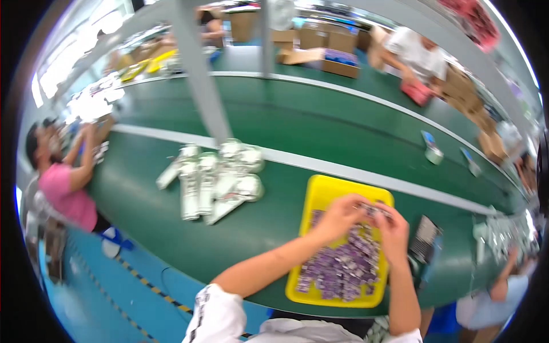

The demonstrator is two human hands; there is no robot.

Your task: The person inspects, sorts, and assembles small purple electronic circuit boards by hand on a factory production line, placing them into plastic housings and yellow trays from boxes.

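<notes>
Both hands meet above the far half of a yellow tray (pixel 314 191) on the green bench. My left hand (pixel 342 216) comes in from the left with its fingers pinched. My right hand (pixel 393 230) is closed beside it over the tray's right side. Between their fingertips is a small silvery, dark piece (pixel 373 210), blurred and partly covered by the fingers; its kind cannot be made out. Below the hands a heap of small purple-and-silver pieces (pixel 342 274) covers much of the tray's bottom.
Left of the tray lies a pile of pale, round-headed devices with long handles (pixel 207 182). A dark gridded object (pixel 424 239) sits right of the tray. Past a pale rail (pixel 354 172) run more green surfaces. Co-workers sit left (pixel 67 186), far right (pixel 420 57) and near right.
</notes>
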